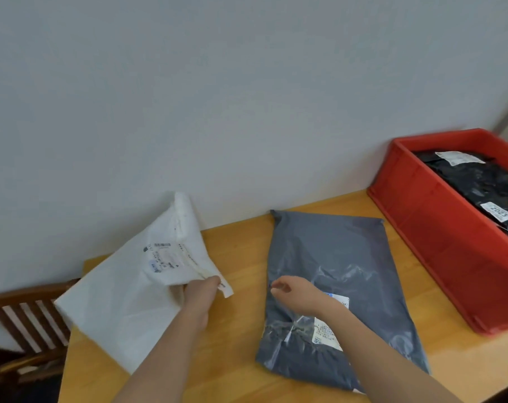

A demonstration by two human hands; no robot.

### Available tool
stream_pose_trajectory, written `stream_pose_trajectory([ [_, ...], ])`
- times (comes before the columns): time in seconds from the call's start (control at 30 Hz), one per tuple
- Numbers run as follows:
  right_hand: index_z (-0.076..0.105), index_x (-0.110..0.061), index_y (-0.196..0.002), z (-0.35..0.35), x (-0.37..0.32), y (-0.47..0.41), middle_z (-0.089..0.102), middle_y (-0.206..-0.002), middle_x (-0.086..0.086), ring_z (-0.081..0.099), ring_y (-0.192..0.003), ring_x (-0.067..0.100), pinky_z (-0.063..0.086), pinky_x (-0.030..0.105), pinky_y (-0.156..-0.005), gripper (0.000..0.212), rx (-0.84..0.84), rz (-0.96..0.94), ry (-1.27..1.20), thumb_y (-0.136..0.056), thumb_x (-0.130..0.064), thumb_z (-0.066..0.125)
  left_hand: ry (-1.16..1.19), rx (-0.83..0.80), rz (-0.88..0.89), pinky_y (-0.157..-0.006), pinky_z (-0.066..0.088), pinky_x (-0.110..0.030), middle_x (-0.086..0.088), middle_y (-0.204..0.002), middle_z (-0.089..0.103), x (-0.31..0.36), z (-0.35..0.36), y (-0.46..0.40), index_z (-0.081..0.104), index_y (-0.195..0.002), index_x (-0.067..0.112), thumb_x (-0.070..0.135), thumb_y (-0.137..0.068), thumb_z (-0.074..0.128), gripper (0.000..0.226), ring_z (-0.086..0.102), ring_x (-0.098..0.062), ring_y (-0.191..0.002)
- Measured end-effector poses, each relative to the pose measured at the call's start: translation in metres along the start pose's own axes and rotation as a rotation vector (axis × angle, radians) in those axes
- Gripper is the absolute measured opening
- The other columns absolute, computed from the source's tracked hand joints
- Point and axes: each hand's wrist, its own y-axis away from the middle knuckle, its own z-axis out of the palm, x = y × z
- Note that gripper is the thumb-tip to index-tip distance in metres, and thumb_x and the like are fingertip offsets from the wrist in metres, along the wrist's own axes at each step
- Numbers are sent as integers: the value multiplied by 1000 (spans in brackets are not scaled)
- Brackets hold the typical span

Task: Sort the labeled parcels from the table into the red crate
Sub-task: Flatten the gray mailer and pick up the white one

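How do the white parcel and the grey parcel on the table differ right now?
The white parcel is lifted and tilted, its edge gripped by the left hand; the grey parcel lies flat on the table. The right hand hovers over the grey one, holding nothing. The white looks crumpled, the grey glossy. Both carry a printed label.

Wooden table (235,248), grey parcel (334,266), red crate (439,234) on it

Small parcel-sorting corner

Wooden bench (241,359) beneath the hands, bare grey wall (218,97) beyond, slatted chair (28,321) left.
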Motion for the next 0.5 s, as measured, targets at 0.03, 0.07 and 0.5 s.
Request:
stream_pose_trajectory([
  [0.03, 52, -18, -134, 1, 0, -1, 56, -134, -1, 53, -120, 14, 41, 25, -98, 40, 21, -1, -49, -101, -38, 45, -15, -30, 8, -88, 46, -35, -13, -111, 63, 0, 4, 5, 60, -96, 5, 10, -87, 60, 10, 59, -29, -107],
  [0.07, 50, -18, -136, 2, 0, -2, 55, -136, 0, 53, -120, 15, 42, 27, -101, 43, 45, 7, -108, -100, -42, 44, -39, -81, 16, -86, 47, -34, -12, -109, 64, 1, 9, 9, 61, -98, 6, 11, -87, 61, 13, 60, -27, -105],
  [0.5, 10, -44, -144, 4, 15, 19, 48, -128, 0, 57, -110, 29, 52, 55, -90, 93, -89, 223, -892, -75, -61, 70, -502, -674, 60, -102, 48, -39, 3, -101, 74, 20, 38, 59, 65, -118, 19, 29, -95, 57, 25, 68, -13, -102],
])
